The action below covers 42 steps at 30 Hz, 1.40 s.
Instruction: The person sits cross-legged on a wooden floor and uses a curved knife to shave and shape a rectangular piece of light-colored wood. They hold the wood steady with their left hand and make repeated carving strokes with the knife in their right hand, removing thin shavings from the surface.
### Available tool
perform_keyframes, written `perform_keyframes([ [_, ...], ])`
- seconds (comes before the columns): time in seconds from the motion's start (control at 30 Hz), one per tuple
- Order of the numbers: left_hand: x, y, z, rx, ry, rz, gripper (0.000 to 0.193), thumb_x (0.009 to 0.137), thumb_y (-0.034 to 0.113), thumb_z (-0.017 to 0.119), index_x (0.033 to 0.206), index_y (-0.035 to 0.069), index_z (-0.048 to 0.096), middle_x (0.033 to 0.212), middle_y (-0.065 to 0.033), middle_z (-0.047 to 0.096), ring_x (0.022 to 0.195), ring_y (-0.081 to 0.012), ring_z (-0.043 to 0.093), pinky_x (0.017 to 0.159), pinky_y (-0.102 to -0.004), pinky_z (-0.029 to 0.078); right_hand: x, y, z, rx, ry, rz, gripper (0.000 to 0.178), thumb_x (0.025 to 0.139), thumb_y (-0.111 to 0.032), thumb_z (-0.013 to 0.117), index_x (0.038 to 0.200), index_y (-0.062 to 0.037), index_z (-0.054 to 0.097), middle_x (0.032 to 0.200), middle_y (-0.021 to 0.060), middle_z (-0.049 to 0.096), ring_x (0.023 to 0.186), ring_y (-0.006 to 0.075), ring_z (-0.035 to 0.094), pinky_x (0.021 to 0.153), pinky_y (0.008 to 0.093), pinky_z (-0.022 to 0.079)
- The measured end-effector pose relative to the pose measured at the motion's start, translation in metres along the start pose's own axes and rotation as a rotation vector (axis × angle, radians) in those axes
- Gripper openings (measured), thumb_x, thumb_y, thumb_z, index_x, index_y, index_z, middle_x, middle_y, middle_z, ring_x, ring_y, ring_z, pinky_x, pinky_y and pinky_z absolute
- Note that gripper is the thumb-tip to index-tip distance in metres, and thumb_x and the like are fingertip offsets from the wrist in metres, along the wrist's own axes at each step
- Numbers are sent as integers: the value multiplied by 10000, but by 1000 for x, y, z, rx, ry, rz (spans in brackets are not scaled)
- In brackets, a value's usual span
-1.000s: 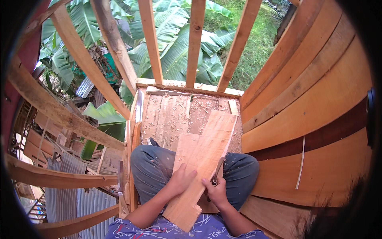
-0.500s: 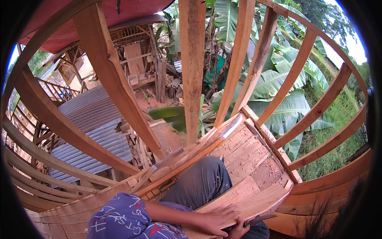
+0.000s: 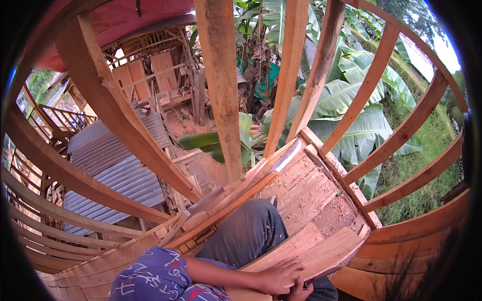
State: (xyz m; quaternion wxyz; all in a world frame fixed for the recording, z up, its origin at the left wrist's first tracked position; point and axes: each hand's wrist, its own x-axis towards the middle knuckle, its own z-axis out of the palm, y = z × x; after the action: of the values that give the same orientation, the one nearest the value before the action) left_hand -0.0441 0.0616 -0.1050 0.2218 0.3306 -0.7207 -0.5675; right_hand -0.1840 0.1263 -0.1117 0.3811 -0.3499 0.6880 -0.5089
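A curved wooden board [image 3: 332,249] lies across my lap, beside a second light plank [image 3: 296,242]. My left hand [image 3: 275,279] rests on the board with its fingers stretched out flat over the wood. At the board's near edge, my right hand [image 3: 300,289] is closed around the handle of a knife. The dark knife blade [image 3: 325,274] runs close along the underside of that edge, and the board partly hides it. Whether the blade touches the wood I cannot tell.
Wood shavings [image 3: 329,204] litter the plank floor ahead. Tall upright ribs [image 3: 221,85] rise around me, joined by a curved rail. A long timber [image 3: 226,208] runs left of my bent knee [image 3: 251,228]. Beyond stand corrugated roofing [image 3: 118,188] and banana leaves [image 3: 351,125].
My right hand and the knife have shifted slightly; the blade now lies closer to the board's edge and shows less. My left fingers moved a little along the board. The whole view has turned slightly.
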Motion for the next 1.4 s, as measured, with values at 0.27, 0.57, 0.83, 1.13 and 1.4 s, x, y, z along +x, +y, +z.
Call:
perform_keyframes([
  [0.27, -5, 2, -4, -29, 8, 7, 733, 730, 163, 651, 1396, 29, 378, 1541, -232, 242, 1453, -400, 190, 1180, -466, 193, 11, 18, -28, 711, -460, 415, 609, 913, -239, 666, 1331, 81, 358, 1059, 230, 602, 880, 192, 635, 781, 318, 528],
  [0.57, 2, 12, -16, -18, -41, -50, 713, 726, 232, 704, 1364, 56, 438, 1508, -256, 307, 1422, -400, 276, 1169, -449, 231, 0, -9, -1, 187, -61, 278, 186, 925, -180, 639, 889, -4, 593, 625, 14, 575, 486, 88, 529, 428, 258, 406],
  [0.83, 5, 6, -14, -212, -31, -91, 752, 627, -15, 689, 1329, 31, 422, 1533, -227, 282, 1427, -346, 297, 1172, -410, 231, -18, -22, -16, 42, -94, 230, 400, 924, -381, 664, 810, 2, 663, 594, -4, 537, 559, 56, 479, 498, 286, 391],
  [1.13, -24, 8, -9, -359, -10, -81, 795, 570, -87, 548, 1342, 14, 389, 1450, -174, 385, 1426, -287, 308, 1189, -382, 217, -43, -20, -37, -236, -82, 98, 587, 920, -534, 585, 773, 25, 684, 562, 212, 569, 540, 329, 629, 548, 436, 462],
  [1.4, -35, 16, -11, -335, -80, -69, 700, 640, -72, 581, 1319, 22, 442, 1503, -208, 333, 1438, -316, 280, 1175, -382, 218, -44, -17, -38, -430, 27, 69, 510, 901, -461, 633, 768, 28, 693, 625, 254, 594, 621, 417, 631, 564, 449, 484],
])
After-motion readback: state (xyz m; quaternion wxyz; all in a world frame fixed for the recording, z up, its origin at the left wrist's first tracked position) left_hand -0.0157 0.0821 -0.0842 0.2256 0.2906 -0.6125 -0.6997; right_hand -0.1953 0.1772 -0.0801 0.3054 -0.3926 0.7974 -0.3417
